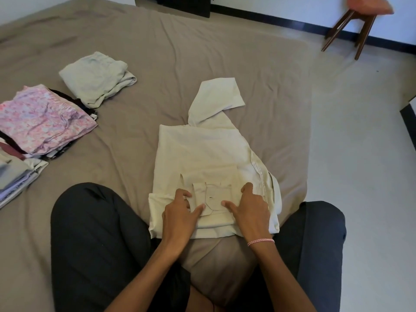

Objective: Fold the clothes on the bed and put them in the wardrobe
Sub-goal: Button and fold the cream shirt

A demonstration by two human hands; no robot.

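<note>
Far left, a folded stack (15,176) is cut off by the frame. Centre: cream shirt (202,149) on the bed (135,41), long axis running away from me, sleeve pointing far-right. My left hand (177,212) has its fingers curled at the cuff (216,197), grip unclear. My right hand (247,208) presses down with fingers spread.

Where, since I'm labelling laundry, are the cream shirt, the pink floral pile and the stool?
cream shirt (202,154): head view, middle of its body
pink floral pile (45,122): head view, top layer
stool (369,5): head view, seat
</note>
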